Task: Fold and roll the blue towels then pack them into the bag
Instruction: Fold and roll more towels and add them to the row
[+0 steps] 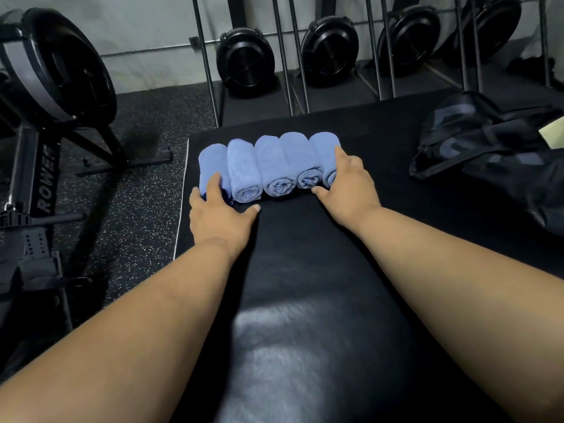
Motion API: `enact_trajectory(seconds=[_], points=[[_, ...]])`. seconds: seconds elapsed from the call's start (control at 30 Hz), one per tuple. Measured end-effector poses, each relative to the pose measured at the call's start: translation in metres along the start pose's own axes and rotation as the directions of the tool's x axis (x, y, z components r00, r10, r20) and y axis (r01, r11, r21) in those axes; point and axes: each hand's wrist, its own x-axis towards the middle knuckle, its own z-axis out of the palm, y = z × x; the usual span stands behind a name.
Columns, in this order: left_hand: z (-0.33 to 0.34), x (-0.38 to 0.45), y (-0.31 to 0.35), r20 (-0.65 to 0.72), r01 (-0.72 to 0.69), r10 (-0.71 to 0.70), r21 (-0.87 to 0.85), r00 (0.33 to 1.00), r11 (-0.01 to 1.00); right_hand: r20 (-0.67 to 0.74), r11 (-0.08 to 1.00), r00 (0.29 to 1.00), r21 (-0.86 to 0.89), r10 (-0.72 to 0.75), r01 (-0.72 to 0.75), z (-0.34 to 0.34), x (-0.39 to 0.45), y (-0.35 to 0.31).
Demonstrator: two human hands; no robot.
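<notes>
I saw five rolled blue towels (268,166) lying side by side, touching, in a row across the upper middle of the frame. Each roll's long axis ran from the lower part of the frame toward the top, tilted a little, and the spiral ends faced me. The row sat on a black padded counter (305,300) with a glossy sheen in the lower centre. The dark bag (488,154) lay slumped on the same counter at the right edge of the frame, well apart from the towels, its mouth turned toward them.

Left of the counter was speckled rubber floor (143,190), and a rowing machine (39,117) filled the upper left. Along the wall at the top stood more black flywheel housings (245,61) between thin metal rails.

My left hand (219,215) rested on the near end of the leftmost roll, fingers curved over it, thumb stretched toward the centre. My right hand (345,181) cupped the rightmost roll from its outer side, thumb under the near ends. Both forearms reached up from the bottom corners.
</notes>
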Motion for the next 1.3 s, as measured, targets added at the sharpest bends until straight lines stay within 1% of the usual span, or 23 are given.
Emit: enact_trajectory(seconds=[0.17,0.33,0.47,0.57,0.73,0.83,0.9,0.97,1.03,1.1,1.17,1.3], points=[[0.012,0.035,0.004,-0.050,-0.012,0.010,-0.052,0.999,0.999,0.015,1.000,1.000,0.012,-0.024,0.024,0.010,0.028,-0.005],[0.015,0.062,0.010,-0.006,-0.006,0.005,-0.042,1.000,0.999,0.043,1.000,0.999,0.000,-0.008,0.008,0.015,0.055,-0.012],[0.011,0.063,0.004,0.005,-0.024,0.025,-0.060,1.000,0.998,0.030,0.999,1.000,0.043,0.005,-0.007,0.013,0.054,-0.011],[0.004,0.052,-0.001,-0.008,-0.013,0.012,-0.091,1.000,0.996,0.024,0.998,1.000,0.057,0.007,-0.009,0.012,0.040,-0.011],[-0.015,0.012,-0.012,-0.053,-0.031,0.022,-0.188,0.998,0.982,0.021,0.998,0.997,0.006,0.068,-0.068,0.005,0.000,-0.014],[-0.035,-0.024,-0.024,-0.052,-0.051,0.042,-0.176,0.998,0.983,0.009,0.995,0.997,-0.070,0.072,-0.071,-0.003,-0.038,-0.024],[-0.045,-0.044,-0.034,-0.019,-0.032,0.029,-0.169,0.999,0.985,0.017,0.995,0.998,-0.080,0.064,-0.062,-0.002,-0.062,-0.033],[-0.064,-0.069,-0.044,0.010,0.003,-0.001,-0.220,1.000,0.976,0.049,0.999,0.999,-0.052,0.010,-0.008,-0.005,-0.093,-0.048],[-0.085,-0.093,-0.050,0.003,0.009,-0.008,-0.260,1.000,0.966,0.099,0.998,0.993,-0.010,-0.066,0.067,-0.008,-0.125,-0.065],[-0.111,-0.123,-0.055,-0.010,0.020,-0.024,-0.251,1.000,0.968,0.174,0.990,0.976,0.053,-0.134,0.127,-0.014,-0.158,-0.083],[-0.138,-0.155,-0.061,-0.028,0.032,-0.040,-0.235,0.999,0.972,0.234,0.982,0.956,0.113,-0.176,0.153,-0.021,-0.192,-0.103],[-0.202,-0.225,-0.095,-0.040,0.077,-0.087,-0.222,0.995,0.972,0.308,0.958,0.917,0.210,-0.254,0.195,-0.033,-0.256,-0.142]])
